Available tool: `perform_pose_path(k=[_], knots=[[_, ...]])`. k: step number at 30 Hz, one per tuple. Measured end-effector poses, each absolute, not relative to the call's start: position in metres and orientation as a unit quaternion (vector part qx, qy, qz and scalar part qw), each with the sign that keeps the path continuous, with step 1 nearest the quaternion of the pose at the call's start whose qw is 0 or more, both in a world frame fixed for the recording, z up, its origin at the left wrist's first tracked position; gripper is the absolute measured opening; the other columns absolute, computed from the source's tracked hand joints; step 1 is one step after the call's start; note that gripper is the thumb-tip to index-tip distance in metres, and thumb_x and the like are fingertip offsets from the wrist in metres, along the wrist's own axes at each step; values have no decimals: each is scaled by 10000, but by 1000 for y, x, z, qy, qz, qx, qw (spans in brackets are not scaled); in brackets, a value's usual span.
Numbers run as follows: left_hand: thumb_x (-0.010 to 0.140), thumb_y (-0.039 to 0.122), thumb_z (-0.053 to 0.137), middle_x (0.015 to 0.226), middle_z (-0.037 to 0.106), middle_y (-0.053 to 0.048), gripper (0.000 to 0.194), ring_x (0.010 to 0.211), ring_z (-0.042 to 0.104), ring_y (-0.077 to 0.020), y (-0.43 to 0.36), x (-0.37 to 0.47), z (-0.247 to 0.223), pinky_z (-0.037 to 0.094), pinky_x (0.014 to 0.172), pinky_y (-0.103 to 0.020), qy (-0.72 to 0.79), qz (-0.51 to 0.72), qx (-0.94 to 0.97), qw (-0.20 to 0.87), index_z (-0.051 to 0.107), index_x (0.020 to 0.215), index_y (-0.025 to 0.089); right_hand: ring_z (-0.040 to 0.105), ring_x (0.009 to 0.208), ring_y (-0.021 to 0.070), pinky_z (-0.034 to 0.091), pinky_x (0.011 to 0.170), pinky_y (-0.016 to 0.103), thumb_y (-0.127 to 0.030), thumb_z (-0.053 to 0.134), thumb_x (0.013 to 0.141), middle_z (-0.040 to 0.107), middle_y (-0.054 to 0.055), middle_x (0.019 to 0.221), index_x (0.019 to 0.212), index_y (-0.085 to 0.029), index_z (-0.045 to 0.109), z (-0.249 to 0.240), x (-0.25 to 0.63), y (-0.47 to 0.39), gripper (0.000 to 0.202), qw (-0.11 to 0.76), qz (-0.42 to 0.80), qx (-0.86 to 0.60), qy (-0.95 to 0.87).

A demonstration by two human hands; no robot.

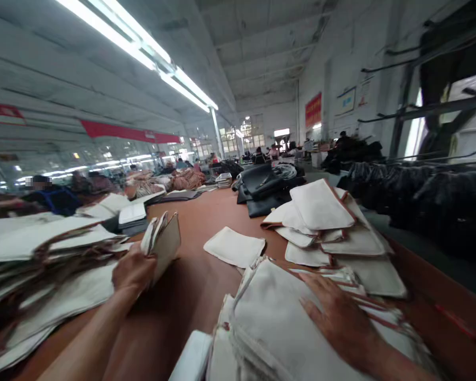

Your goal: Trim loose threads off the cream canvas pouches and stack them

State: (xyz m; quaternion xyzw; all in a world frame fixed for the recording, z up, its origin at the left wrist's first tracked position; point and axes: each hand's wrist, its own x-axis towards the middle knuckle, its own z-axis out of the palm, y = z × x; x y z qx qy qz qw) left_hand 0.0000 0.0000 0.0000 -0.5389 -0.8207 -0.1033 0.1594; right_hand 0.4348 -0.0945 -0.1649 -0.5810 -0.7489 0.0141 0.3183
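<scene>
Our left hand (135, 270) pinches a slim bundle of cream fabric pieces (164, 246) by its near edge, so that most of the bundle juts up and away beyond the grip, standing on edge with a slight tilt. That bundle is to the left of a single off-white, four-sided fabric panel (235, 247), which lies flat and apart from both our hands. We cannot tell whether the bundle's lower edge touches the brown, smooth-topped table (198, 211) beneath it.

Nearer to us than the single panel, and to its right, our right hand (341, 312) lies with thumb and fingers spread on a large off-white fabric piece with corded edging (269, 307), palm down, pinching nothing that we can see.

To the right of the single panel we see a loose stack of off-white pieces with reddish-brown edges (321, 206); well to its left, a broad, layered heap of off-white and brown fabric (63, 238). Beyond the single panel sits a pile of glossy black bags (257, 182), and farther off to its left, a mound of rust-coloured bundles (186, 179).
</scene>
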Motion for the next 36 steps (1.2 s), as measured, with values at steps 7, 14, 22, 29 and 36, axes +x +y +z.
perform_pose_path(k=[7,14,22,29,36], knots=[[928,440,360,972,716,-133,416,812,662,-269,-99,97,142,422,632,-264,-774,-124,-582,217,543,1175,161,493,1235,332,346,1075,539,-137,503,930,587,178,1312,1001,-139,700,-98,416,-125,210,302,-61,-524,-794],[908,337,433,1047,705,-184,448,904,691,-337,-184,282,148,485,744,-391,-600,-82,-768,208,504,1311,154,646,909,275,503,856,422,-240,526,929,713,128,923,907,-156,713,-66,437,-214,207,279,-27,-491,-825],[914,486,542,1540,438,-168,611,1413,397,-394,-233,380,-50,397,1092,-534,-423,-43,-903,62,492,1456,206,635,1131,263,472,972,327,-173,578,790,660,124,1253,1274,-199,639,-152,554,-336,489,347,201,-611,-683],[951,385,533,1598,367,-66,507,1481,285,-304,-220,370,-76,320,1159,-468,-424,-77,-899,77,487,1447,290,679,902,228,503,822,312,-225,496,877,698,101,989,1052,-181,711,-172,604,-372,281,434,251,-660,-560],[925,244,573,1118,702,-126,237,1062,638,-279,-192,373,-52,494,916,-409,-508,-111,-851,73,654,1117,133,654,901,187,525,782,270,-151,507,879,660,76,1053,1124,-198,652,-105,540,-345,288,570,212,-499,-617]])
